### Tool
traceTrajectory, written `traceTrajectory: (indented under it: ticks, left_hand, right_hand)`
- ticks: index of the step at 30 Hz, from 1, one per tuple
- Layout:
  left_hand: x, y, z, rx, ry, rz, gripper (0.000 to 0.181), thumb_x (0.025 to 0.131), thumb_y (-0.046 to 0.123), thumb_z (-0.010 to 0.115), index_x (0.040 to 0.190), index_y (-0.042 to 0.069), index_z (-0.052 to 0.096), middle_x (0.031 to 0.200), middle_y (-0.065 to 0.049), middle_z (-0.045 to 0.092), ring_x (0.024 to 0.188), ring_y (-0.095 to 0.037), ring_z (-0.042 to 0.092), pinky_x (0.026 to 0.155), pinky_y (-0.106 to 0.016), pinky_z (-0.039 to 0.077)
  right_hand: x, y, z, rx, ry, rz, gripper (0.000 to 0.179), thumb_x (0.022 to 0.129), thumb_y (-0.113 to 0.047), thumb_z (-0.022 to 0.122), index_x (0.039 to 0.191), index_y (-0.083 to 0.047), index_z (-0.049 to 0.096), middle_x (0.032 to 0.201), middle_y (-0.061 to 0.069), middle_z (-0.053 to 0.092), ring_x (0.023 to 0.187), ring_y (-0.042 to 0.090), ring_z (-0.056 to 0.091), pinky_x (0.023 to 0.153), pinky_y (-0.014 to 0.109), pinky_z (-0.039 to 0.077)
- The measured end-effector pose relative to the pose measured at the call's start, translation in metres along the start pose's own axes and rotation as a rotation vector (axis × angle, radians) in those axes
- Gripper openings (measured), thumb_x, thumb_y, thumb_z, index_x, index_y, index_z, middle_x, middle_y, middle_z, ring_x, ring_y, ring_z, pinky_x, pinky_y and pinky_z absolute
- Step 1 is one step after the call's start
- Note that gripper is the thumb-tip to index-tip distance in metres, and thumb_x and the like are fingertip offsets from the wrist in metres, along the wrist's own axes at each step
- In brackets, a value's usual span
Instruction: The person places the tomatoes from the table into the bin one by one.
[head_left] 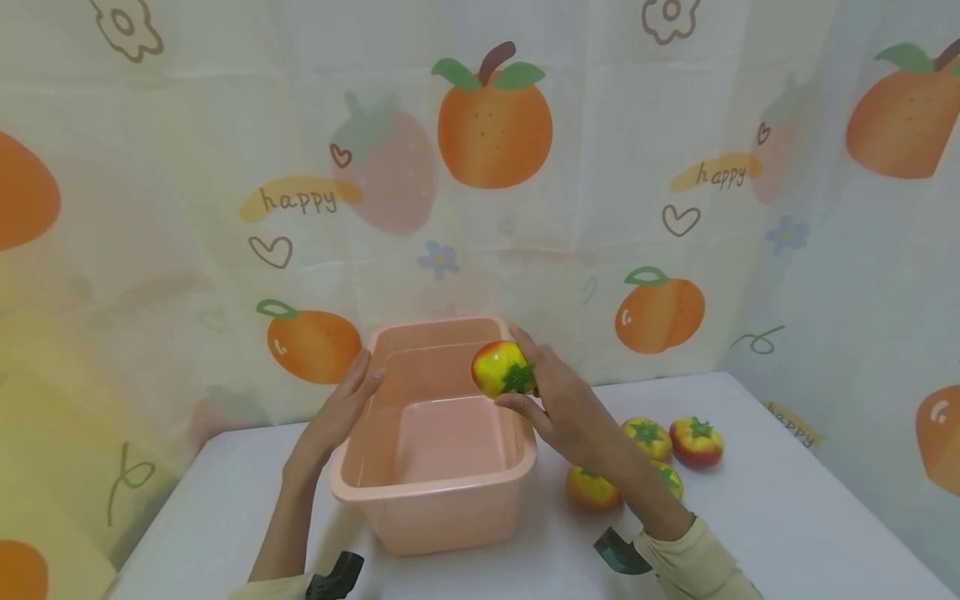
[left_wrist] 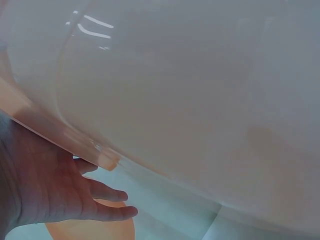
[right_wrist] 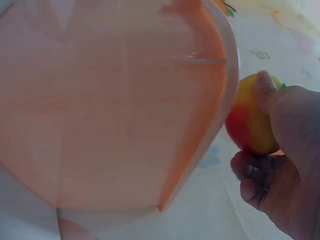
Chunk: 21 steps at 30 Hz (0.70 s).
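Observation:
In the head view a pink plastic basin point(head_left: 442, 521) stands on the white table. My left hand point(head_left: 337, 417) lies along its left rim, fingers extended; the left wrist view shows that hand point(left_wrist: 50, 180) beneath the lip of the basin point(left_wrist: 165, 100). Above the right side of the basin, my right hand point(head_left: 566, 404) grips a shiny yellow-and-red persimmon point(head_left: 495, 368) between thumb and fingers, its green leafy cap turned toward the hand. From the right wrist, the persimmon point(right_wrist: 250, 120) overlaps the outer edge of the basin's rim point(right_wrist: 230, 85).
To the right of the basin sit several similar persimmons, one point(head_left: 697, 442) farthest right and another point(head_left: 592, 490) nearer the basin, partly behind the right forearm. A fruit-printed cloth point(head_left: 570, 217) hangs behind the table point(head_left: 757, 508) and along both sides.

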<state>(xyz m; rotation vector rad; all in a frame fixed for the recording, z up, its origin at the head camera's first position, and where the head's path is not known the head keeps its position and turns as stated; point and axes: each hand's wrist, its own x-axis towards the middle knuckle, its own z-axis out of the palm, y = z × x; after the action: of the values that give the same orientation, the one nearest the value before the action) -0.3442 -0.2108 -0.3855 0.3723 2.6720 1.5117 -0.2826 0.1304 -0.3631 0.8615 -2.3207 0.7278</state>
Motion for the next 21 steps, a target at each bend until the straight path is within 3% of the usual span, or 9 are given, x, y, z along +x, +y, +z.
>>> traceTrajectory:
  ticks: [4, 8, 13, 21]
  left_hand:
    - [0.000, 0.001, 0.000, 0.008, 0.002, 0.001, 0.081, 0.111, 0.049, 0.039, 0.168, 0.009, -0.002, 0.177, -0.012, -0.011, 0.164, -0.041, -0.011, 0.128, -0.071, -0.004]
    - [0.000, 0.002, 0.000, 0.015, 0.001, -0.011, 0.081, 0.111, 0.051, 0.038, 0.168, 0.009, -0.002, 0.177, -0.012, -0.012, 0.164, -0.041, -0.011, 0.128, -0.071, -0.004]
    - [0.000, 0.003, -0.001, 0.014, 0.000, -0.014, 0.080, 0.111, 0.049, 0.037, 0.168, 0.009, -0.002, 0.177, -0.013, -0.013, 0.164, -0.042, -0.012, 0.127, -0.072, -0.004]
    - [-0.002, 0.003, -0.001, 0.009, -0.001, -0.015, 0.081, 0.111, 0.050, 0.037, 0.168, 0.009, -0.003, 0.177, -0.012, -0.013, 0.164, -0.041, -0.012, 0.128, -0.072, -0.004]
  right_hand:
    - [0.000, -0.003, 0.004, 0.008, 0.001, -0.030, 0.092, 0.095, -0.030, 0.076, 0.166, -0.007, 0.023, 0.107, 0.006, 0.057, 0.094, 0.015, 0.051, 0.078, 0.026, 0.052]
    - [0.000, -0.005, 0.006, 0.029, -0.091, -0.021, 0.089, 0.098, -0.032, 0.071, 0.167, -0.004, 0.020, 0.128, 0.010, 0.064, 0.114, 0.023, 0.055, 0.097, 0.038, 0.056]
    - [-0.001, -0.005, 0.002, 0.063, -0.182, 0.007, 0.080, 0.104, -0.034, 0.064, 0.167, -0.010, 0.022, 0.153, 0.009, 0.057, 0.138, 0.029, 0.052, 0.115, 0.053, 0.049]
    - [0.000, 0.000, -0.022, 0.042, -0.213, 0.056, 0.066, 0.105, -0.035, 0.061, 0.164, -0.018, 0.036, 0.163, 0.007, 0.048, 0.148, 0.032, 0.047, 0.121, 0.060, 0.042]
